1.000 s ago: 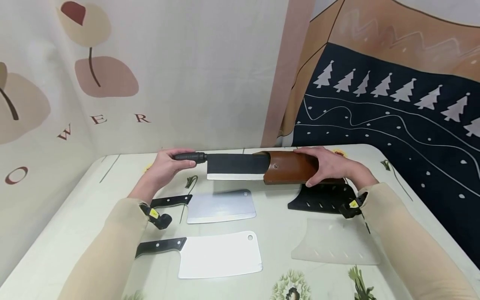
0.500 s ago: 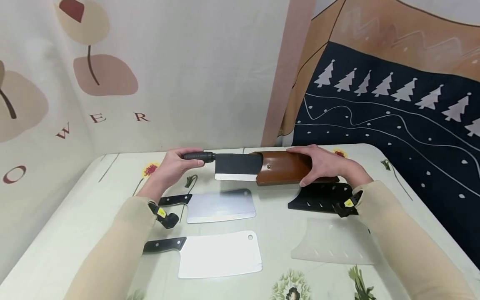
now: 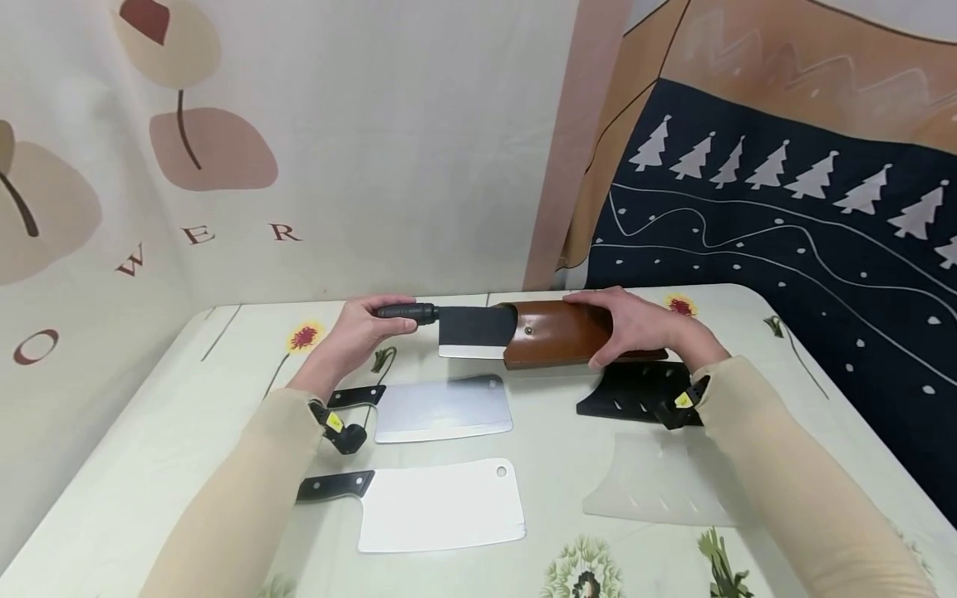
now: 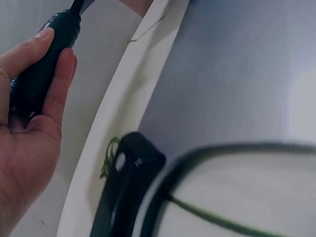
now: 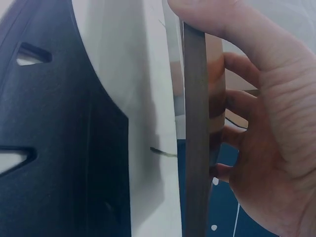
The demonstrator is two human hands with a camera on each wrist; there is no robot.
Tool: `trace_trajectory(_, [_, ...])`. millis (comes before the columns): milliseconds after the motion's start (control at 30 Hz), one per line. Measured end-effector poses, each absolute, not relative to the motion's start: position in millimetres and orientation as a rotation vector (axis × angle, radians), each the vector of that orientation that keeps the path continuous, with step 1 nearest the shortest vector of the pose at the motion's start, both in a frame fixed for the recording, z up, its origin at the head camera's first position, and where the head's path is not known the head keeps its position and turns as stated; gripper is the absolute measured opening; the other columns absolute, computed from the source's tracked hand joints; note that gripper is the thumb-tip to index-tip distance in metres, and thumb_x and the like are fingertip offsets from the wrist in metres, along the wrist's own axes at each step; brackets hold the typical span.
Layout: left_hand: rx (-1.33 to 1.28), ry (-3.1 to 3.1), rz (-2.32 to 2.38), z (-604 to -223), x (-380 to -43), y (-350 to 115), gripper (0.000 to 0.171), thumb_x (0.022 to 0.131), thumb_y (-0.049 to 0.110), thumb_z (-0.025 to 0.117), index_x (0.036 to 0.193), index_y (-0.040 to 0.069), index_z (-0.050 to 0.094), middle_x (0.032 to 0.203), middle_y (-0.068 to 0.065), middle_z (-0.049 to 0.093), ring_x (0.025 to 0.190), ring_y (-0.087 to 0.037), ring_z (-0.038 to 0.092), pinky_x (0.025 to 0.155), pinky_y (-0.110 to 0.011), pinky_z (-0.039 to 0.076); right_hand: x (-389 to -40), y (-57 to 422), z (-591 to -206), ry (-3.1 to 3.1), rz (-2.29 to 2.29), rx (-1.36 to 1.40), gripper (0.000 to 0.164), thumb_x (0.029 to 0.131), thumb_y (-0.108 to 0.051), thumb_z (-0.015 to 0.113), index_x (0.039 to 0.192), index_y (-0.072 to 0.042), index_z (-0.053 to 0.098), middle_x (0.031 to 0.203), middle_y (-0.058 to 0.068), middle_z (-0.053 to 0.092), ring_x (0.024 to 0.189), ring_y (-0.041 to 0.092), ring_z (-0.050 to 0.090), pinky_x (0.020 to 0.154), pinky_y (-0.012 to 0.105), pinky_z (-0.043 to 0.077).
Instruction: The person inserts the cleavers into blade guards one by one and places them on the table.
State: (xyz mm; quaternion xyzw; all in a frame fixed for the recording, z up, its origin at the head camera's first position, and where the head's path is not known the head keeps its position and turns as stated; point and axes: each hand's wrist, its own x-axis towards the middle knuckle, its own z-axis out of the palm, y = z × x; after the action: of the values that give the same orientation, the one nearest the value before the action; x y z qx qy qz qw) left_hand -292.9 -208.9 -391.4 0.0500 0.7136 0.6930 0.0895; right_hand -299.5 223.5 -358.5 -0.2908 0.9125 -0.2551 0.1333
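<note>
My left hand grips the black ribbed handle of a cleaver with a dark blade and a bright edge. The blade's far part is hidden inside a brown leather sheath. Thumb and fingers of my right hand hold that sheath across its width, thumb at the near edge. Both are held up over the back of the table. In the right wrist view the sheath shows edge-on between thumb and fingers.
Two cleavers with black handles, a grey one and a bright one, lie in front on the table. A black blade guard and a translucent white guard lie at right. Curtains hang behind.
My left hand has moved right, sliding the cleaver deeper into the sheath, so less blade shows. My right hand and the sheath have shifted slightly left.
</note>
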Motion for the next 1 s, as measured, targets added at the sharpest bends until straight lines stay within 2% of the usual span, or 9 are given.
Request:
trace_trajectory(233, [0.142, 2.109, 2.081, -387.5, -295.3, -204.1, 0.047, 0.092, -0.005, 0.073, 0.136, -0.008, 0.057, 0.128, -0.016, 0.057, 0.105, -0.018, 0.067, 0.094, -0.026, 0.053, -306.1, 214.0, -347.2, 2.676, -0.689, -0.85, 0.099, 0.071, -0.026, 0.092, 0.156, -0.014, 0.042, 0.147, 0.017, 0.046, 0.128, 0.036, 0.036, 0.1, 0.058, 0.042])
trace_trajectory(533, [0.112, 2.088, 2.115, -384.6, -293.8, -197.1, 0.052, 0.091, -0.008, 0.071, 0.14, -0.008, 0.054, 0.132, -0.016, 0.051, 0.107, -0.021, 0.064, 0.096, -0.029, 0.053, -308.0, 197.4, -342.4, 2.636, -0.734, -0.959, 0.097, 0.07, -0.021, 0.092, 0.154, -0.009, 0.045, 0.142, 0.014, 0.053, 0.122, 0.031, 0.043, 0.1, 0.052, 0.042])
trace_trajectory(833, [0.107, 2.154, 2.099, -385.4, -292.4, -185.5, 0.048, 0.09, -0.005, 0.074, 0.136, -0.007, 0.059, 0.129, -0.016, 0.054, 0.105, -0.019, 0.064, 0.091, -0.025, 0.054, -305.8, 192.3, -343.1, 2.636, -0.773, -0.988, 0.096, 0.07, -0.019, 0.093, 0.153, -0.008, 0.046, 0.142, 0.014, 0.054, 0.122, 0.03, 0.043, 0.101, 0.052, 0.041])
trace_trajectory(1000, [0.09, 2.278, 2.01, -383.3, -292.0, -178.4, 0.048, 0.089, 0.001, 0.078, 0.134, -0.001, 0.063, 0.128, -0.014, 0.058, 0.106, -0.023, 0.063, 0.094, -0.029, 0.049, -303.5, 190.3, -344.8, 2.662, -0.78, -1.008, 0.096, 0.07, -0.024, 0.093, 0.153, -0.008, 0.046, 0.141, 0.015, 0.053, 0.123, 0.033, 0.04, 0.1, 0.056, 0.04])
